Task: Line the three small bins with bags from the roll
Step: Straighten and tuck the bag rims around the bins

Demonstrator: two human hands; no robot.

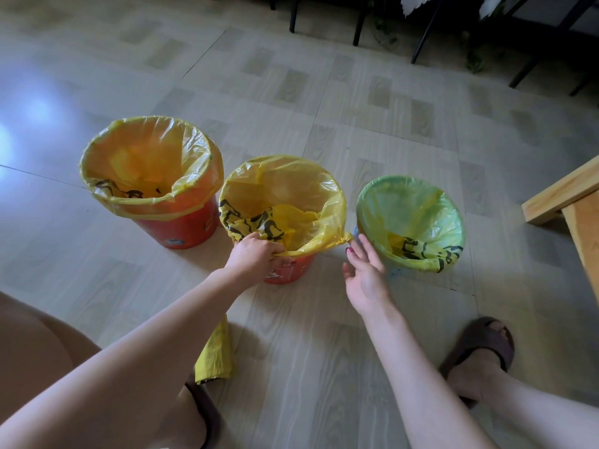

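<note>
Three small bins stand in a row on the floor, each with a yellow bag over its rim. The left orange bin (181, 228) and the right pale blue bin (410, 222) are untouched. My left hand (256, 254) grips the bag edge at the near rim of the middle orange bin (288, 270). A twisted knot of that bag (343, 240) sticks out at its right side. My right hand (364, 270) hangs open just below the knot, fingertips almost touching it. The yellow bag roll (215, 354) lies on the floor under my left forearm.
A wooden table corner (570, 202) juts in at the right. Black chair or stand legs (421, 34) and plants stand at the back. My feet in dark slippers (479, 348) rest on the floor near the front. Tiled floor stretches behind the bins.
</note>
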